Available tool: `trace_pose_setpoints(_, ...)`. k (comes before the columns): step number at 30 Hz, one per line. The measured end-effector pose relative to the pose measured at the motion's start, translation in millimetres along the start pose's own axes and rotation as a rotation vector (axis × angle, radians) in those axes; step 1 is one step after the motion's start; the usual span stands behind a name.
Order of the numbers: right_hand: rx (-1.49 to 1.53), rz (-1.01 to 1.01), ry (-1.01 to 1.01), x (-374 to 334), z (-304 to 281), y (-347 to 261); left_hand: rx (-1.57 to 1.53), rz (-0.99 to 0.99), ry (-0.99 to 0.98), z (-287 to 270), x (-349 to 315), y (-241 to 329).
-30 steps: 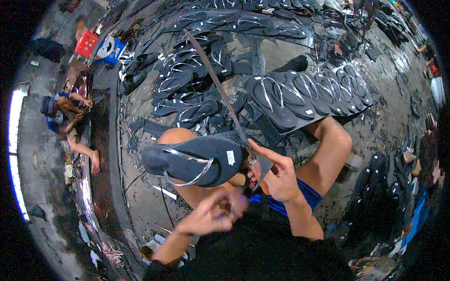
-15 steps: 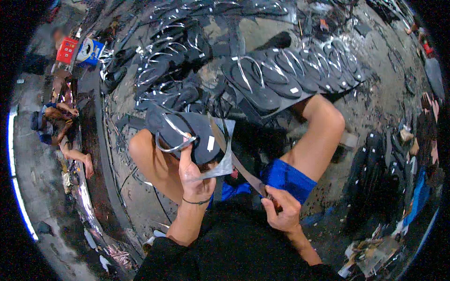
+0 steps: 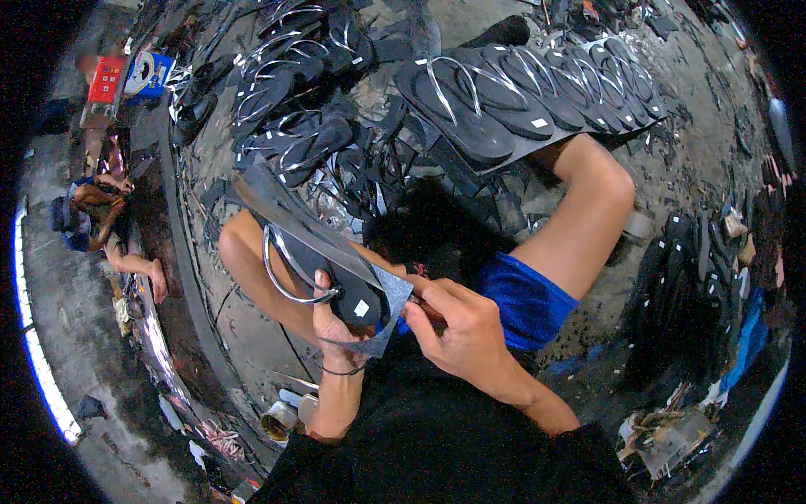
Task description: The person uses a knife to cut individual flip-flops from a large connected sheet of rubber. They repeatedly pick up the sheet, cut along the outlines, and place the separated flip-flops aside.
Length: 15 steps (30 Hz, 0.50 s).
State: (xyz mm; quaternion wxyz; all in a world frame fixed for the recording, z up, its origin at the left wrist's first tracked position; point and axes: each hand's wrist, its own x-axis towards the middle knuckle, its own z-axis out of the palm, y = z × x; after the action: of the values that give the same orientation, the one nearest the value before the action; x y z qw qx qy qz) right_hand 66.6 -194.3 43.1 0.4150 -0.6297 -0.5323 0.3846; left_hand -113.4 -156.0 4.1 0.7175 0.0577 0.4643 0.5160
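My left hand [image 3: 336, 336] is closed round a black flip-flop [image 3: 348, 281] with a shiny silver strap, its thumb up by the strap's toe post. A small white sticker marks the footbed near that end. A grey sheet [image 3: 393, 294] lies against the sole and sticks out past its edge as a pointed corner. My right hand [image 3: 460, 329] is closed near that corner, fingers curled round a knife whose handle they hide. The long knife blade [image 3: 306, 228] runs along the flip-flop's far side, slightly blurred.
A row of silver-strapped flip-flops [image 3: 520, 92] lies on a dark sheet ahead, with more pairs [image 3: 290, 84] at the left. Black offcuts [image 3: 395, 160] litter the floor between my bare knees. Stacked dark soles [image 3: 672, 277] lie right. Another person [image 3: 92, 210] sits at far left.
My right hand has moved up and left to the flip-flop, and the knife blade has swung across to its far side. The flip-flop has tilted and come lower. The view has shifted slightly.
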Motion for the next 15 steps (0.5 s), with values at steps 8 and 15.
trace_pose_setpoints(8, 0.212, 0.135, -0.181, 19, 0, 14, 0.027, 0.014, 0.113, -6, -26, 3)
trace_pose_setpoints(15, 0.106, 0.100, -0.288, 1, -10, 23, 0.040, -0.097, 0.286, -13, -31, 13)
